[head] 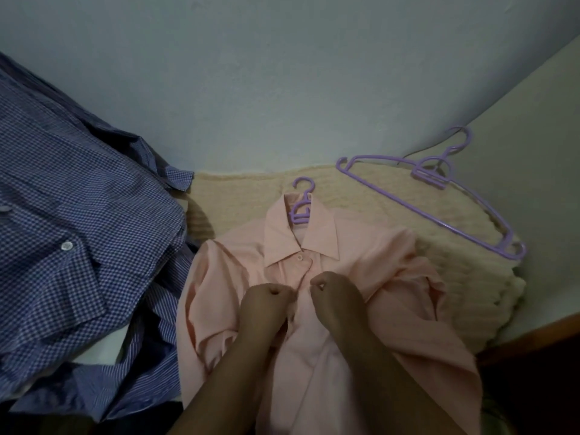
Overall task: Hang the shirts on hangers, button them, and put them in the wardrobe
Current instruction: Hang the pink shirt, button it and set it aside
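A pink shirt (pixel 351 268) lies face up on the cream blanket (pixel 464 246), with a purple hanger (pixel 302 202) inside its collar and the hook sticking out above. Its top button under the collar is fastened. My left hand (pixel 266 304) pinches the left edge of the front placket just below that button. My right hand (pixel 335 296) pinches the opposite edge, a few centimetres away. A blue checked shirt (pixel 72 233) lies crumpled on the left. Under it lies a blue striped shirt (pixel 150 372).
A spare purple hanger (pixel 439 199) rests on the blanket at the back right, its hook against the wall corner. A dark wooden edge (pixel 530 340) runs along the lower right. A pale blue wall (pixel 282 89) rises behind the bed.
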Available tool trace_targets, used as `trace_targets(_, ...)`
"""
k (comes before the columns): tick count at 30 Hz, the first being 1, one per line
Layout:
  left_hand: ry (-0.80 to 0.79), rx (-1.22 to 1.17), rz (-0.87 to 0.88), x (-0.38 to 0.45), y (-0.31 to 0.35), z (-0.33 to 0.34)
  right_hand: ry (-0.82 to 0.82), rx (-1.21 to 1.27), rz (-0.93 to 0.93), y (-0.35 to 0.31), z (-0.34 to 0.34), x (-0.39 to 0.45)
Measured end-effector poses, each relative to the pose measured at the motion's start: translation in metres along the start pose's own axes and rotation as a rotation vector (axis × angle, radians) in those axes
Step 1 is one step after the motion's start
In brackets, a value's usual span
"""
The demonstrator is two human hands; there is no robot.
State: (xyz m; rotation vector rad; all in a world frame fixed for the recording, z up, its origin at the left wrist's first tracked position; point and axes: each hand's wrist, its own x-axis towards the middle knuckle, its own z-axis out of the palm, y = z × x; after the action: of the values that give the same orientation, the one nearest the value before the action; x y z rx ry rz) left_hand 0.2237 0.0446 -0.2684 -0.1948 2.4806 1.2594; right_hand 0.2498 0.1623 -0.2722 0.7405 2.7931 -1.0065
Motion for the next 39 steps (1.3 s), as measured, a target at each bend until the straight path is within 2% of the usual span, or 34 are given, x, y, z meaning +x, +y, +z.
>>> trace_targets(4, -0.109, -0.516, -0.248, -0.009, 0.007, -0.005, 0.085, 0.122, 0.060, -0.009, -0.004, -0.003)
trace_targets(7, -0.152, -0.665, -0.274, -0.013, 0.008, -0.001, 0.093, 0.341, 0.132, -0.015, -0.004, -0.006)
trace_targets(11, -0.178, -0.646, -0.221, -0.011, 0.006, 0.002, 0.052, 0.634, 0.188, -0.017, -0.002, -0.007)
trace_targets(17, -0.223, -0.637, -0.107, -0.006, 0.002, 0.004, 0.029, 0.758, 0.196, -0.014, 0.002, -0.002)
trace_targets(24, -0.280, -0.654, -0.079, 0.000, 0.004, 0.006, 0.055, 0.770, 0.188, -0.007, 0.004, 0.005)
trace_targets(32, -0.309, -0.672, -0.252, 0.014, 0.001, 0.007, 0.018, 0.637, 0.084, -0.002, 0.006, 0.002)
trace_targets(39, -0.268, -0.638, -0.164, 0.014, -0.005, 0.011, -0.032, 0.598, 0.043, 0.001, 0.010, 0.007)
